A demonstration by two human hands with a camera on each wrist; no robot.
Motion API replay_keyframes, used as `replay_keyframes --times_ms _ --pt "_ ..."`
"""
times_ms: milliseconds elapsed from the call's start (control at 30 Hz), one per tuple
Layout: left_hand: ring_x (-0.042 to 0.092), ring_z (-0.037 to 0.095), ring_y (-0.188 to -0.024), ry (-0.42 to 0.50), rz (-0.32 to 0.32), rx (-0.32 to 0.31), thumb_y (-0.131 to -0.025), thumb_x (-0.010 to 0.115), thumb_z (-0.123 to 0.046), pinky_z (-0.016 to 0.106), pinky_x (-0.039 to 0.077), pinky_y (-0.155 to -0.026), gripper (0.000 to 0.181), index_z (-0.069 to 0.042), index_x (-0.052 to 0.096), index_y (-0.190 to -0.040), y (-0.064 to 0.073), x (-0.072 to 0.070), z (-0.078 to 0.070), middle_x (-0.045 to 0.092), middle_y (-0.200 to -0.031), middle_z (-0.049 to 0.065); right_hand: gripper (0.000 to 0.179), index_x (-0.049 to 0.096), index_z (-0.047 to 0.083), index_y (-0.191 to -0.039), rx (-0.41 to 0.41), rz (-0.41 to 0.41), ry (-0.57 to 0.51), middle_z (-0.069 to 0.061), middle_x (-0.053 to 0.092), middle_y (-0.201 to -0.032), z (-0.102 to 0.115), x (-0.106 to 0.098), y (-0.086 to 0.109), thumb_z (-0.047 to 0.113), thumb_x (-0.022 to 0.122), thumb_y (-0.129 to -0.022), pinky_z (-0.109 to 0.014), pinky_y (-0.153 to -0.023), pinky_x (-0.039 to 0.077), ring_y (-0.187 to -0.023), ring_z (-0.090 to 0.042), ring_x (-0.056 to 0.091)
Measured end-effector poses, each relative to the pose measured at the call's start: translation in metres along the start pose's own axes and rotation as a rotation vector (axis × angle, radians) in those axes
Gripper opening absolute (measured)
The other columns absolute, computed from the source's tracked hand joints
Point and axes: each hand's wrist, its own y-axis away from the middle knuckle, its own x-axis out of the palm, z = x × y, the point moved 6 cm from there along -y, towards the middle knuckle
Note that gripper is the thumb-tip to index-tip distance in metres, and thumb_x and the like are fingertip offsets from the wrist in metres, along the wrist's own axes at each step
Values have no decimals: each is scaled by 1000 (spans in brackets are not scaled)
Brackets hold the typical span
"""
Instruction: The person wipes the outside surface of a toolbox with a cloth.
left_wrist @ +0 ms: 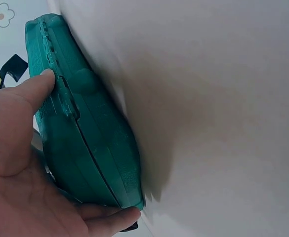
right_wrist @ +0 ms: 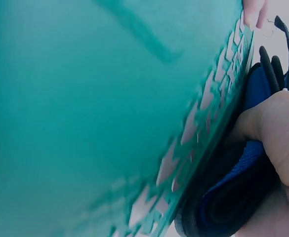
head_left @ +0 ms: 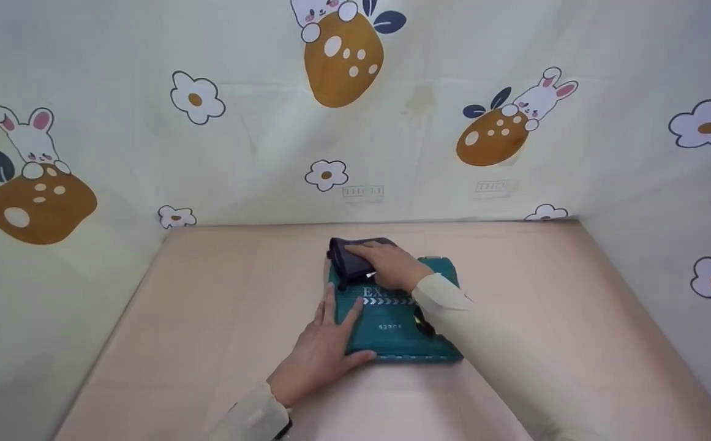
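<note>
A green hard plastic case [head_left: 392,340] with white lettering and a row of chevrons lies flat on the table. My left hand [head_left: 321,349] rests at its near left corner, fingers spread and mostly straight, thumb along the near edge. In the left wrist view, the thumb and fingers touch the hinged side of the case [left_wrist: 95,143]. On the case's far left part lies a folded dark fabric bundle [head_left: 349,263]. My right hand [head_left: 392,266] holds it from above. The right wrist view shows the thumb pressing into the bundle [right_wrist: 233,197], which has blue inner layers.
A small black and yellow object [head_left: 422,321] is by the case's right side, partly behind the right sleeve [head_left: 490,349]. The pale tabletop [head_left: 226,306] spreads around the case. Printed cloth walls [head_left: 257,153] enclose the back and sides.
</note>
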Motion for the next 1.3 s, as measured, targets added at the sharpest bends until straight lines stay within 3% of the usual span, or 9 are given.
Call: replay_keyframes --times_ms 400,700,967,1300 --pt "26 55 -141 16 13 -29 -89 64 -67 64 43 -98 95 -22 26 -163 1 -1 4 -11 -164 28 70 42 28 -157 56 14 -28 -4 48 -153 7 3 -8 2 66 -97 -50 -112 32 -140 -26 43" --pt "23 56 -142 27 9 -11 -89 64 -67 64 42 -98 96 -21 25 -163 -1 -1 4 -13 -163 28 67 46 15 -154 51 14 -7 -6 50 -151 9 4 -19 1 70 -93 -48 -112 33 -136 -26 47" --pt "21 54 -143 15 22 -27 -89 64 -68 64 40 -101 96 -23 23 -164 -2 0 2 -15 -164 26 69 41 20 -157 94 68 -22 -6 54 -147 7 3 -18 5 69 -95 -47 -112 34 -130 -24 52" --pt "24 52 -143 -17 16 -25 -89 65 -67 62 42 -100 96 -22 25 -163 -1 1 -1 -13 -164 27 64 47 16 -154 122 70 -11 -10 59 -139 6 2 -17 3 68 -95 -47 -109 38 -125 -26 56"
